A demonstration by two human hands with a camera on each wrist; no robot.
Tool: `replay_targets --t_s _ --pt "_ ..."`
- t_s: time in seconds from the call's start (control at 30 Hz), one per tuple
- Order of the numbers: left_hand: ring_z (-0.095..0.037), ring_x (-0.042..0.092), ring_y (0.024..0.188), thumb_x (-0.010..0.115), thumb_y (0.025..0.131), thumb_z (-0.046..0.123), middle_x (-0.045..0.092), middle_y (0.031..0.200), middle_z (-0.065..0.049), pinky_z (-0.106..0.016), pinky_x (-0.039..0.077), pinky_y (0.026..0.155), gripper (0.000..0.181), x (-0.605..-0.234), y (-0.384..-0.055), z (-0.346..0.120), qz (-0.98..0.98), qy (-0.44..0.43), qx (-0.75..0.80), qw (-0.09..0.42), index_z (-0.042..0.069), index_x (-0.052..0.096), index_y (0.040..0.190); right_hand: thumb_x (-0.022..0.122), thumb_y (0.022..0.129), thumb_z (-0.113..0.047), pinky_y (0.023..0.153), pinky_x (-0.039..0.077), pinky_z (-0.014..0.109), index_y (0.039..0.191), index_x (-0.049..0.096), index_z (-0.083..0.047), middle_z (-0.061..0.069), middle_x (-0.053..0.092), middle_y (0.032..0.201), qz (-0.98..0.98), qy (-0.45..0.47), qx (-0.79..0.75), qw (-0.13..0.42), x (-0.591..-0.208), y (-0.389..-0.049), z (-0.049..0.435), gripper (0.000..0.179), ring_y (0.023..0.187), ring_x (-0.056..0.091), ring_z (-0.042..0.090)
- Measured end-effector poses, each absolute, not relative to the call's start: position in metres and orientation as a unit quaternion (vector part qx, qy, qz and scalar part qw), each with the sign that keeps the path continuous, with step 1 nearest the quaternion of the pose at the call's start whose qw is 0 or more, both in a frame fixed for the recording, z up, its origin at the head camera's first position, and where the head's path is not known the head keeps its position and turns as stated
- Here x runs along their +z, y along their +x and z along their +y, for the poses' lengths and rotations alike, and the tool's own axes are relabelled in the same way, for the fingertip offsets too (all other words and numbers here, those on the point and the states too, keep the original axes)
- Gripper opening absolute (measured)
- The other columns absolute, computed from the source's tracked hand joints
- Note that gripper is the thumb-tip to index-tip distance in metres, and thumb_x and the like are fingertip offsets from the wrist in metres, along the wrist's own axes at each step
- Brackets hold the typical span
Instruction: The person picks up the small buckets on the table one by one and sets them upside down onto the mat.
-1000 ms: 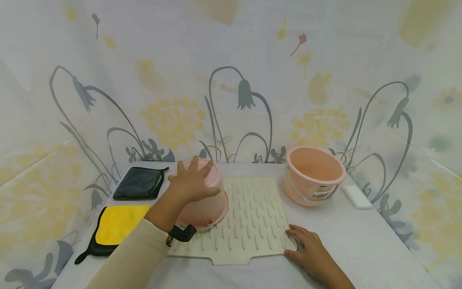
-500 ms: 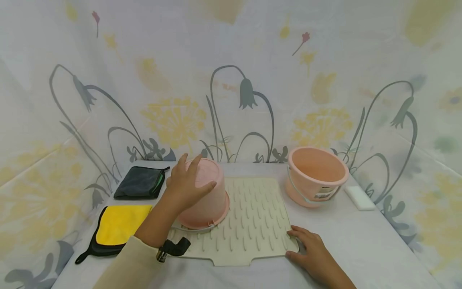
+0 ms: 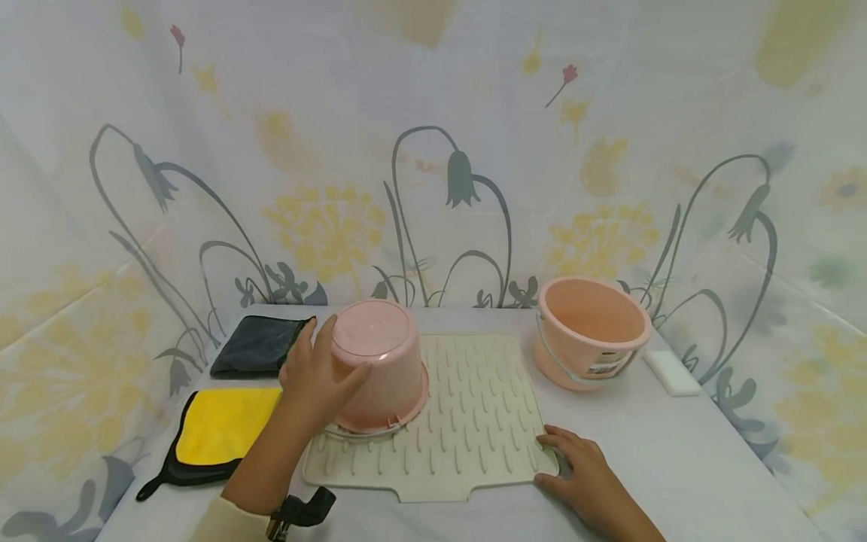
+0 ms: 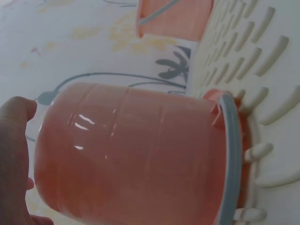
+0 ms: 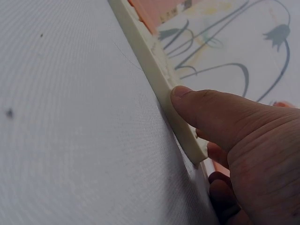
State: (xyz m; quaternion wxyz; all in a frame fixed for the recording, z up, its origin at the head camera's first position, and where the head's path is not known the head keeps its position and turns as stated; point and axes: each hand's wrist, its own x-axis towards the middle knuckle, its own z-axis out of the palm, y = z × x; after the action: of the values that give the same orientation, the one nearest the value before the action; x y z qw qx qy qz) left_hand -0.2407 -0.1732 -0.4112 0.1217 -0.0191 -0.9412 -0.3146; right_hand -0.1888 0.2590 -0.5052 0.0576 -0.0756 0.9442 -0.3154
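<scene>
A pink bucket (image 3: pixel 386 380) stands upside down on the left part of a cream ridged drying mat (image 3: pixel 481 421), its pale handle lying down at the near side. My left hand (image 3: pixel 317 388) is at the bucket's left side, fingers extended and thumb apart. In the left wrist view the bucket's wall (image 4: pixel 136 150) fills the middle, and the thumb (image 4: pixel 21 110) shows a gap from its base. My right hand (image 3: pixel 584 470) grips the mat's near right corner, thumb (image 5: pixel 211 108) on the near edge and fingers along the right side.
Another pink bucket (image 3: pixel 562 365), upright with a label, stands at the back right. Beside it lies a white sponge-like block (image 3: pixel 672 374). On the left lie a folded dark cloth (image 3: pixel 247 350) and a yellow cloth (image 3: pixel 223 429) with dark edging.
My left hand has come off the top of the upturned bucket and moved left and nearer to me. The bucket stays put, and my right hand remains on the mat's corner.
</scene>
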Motion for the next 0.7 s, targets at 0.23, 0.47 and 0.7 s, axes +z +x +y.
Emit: replay_targets --t_s 0.23,0.47,0.7 --pt "-0.055 0.014 0.154 0.061 0.096 0.068 0.008 0.172 -0.026 -0.082 0.018 0.112 0.102 -0.425 -0.221 -0.183 -0.94 0.008 -0.33 0.086 0.016 0.012 0.168 0.083 0.085 -0.05 0.113 0.035 0.073 0.143 0.062 -0.017 0.009 0.045 0.164 0.943 -0.073 -0.32 0.058 -0.507 -0.189 0.259 0.07 0.146 0.037 0.044" --pt "-0.054 0.025 0.151 0.058 0.095 0.072 0.018 0.17 -0.027 -0.079 0.024 0.115 0.105 -0.439 -0.211 -0.195 -0.946 0.024 -0.317 0.062 0.009 0.015 0.168 0.084 0.085 -0.049 0.113 0.034 0.073 0.142 0.063 -0.015 0.011 0.045 0.163 0.94 -0.072 -0.329 0.059 -0.508 -0.189 0.259 0.07 0.146 0.037 0.046" --pt "-0.056 0.029 0.149 0.063 0.092 0.072 0.023 0.167 -0.03 -0.079 0.027 0.114 0.107 -0.453 -0.204 -0.199 -0.954 0.025 -0.298 0.032 0.006 0.022 0.165 0.084 0.085 -0.048 0.114 0.034 0.072 0.141 0.064 -0.016 0.009 0.046 0.162 0.941 -0.073 -0.327 0.055 -0.507 -0.19 0.259 0.068 0.146 0.037 0.045"
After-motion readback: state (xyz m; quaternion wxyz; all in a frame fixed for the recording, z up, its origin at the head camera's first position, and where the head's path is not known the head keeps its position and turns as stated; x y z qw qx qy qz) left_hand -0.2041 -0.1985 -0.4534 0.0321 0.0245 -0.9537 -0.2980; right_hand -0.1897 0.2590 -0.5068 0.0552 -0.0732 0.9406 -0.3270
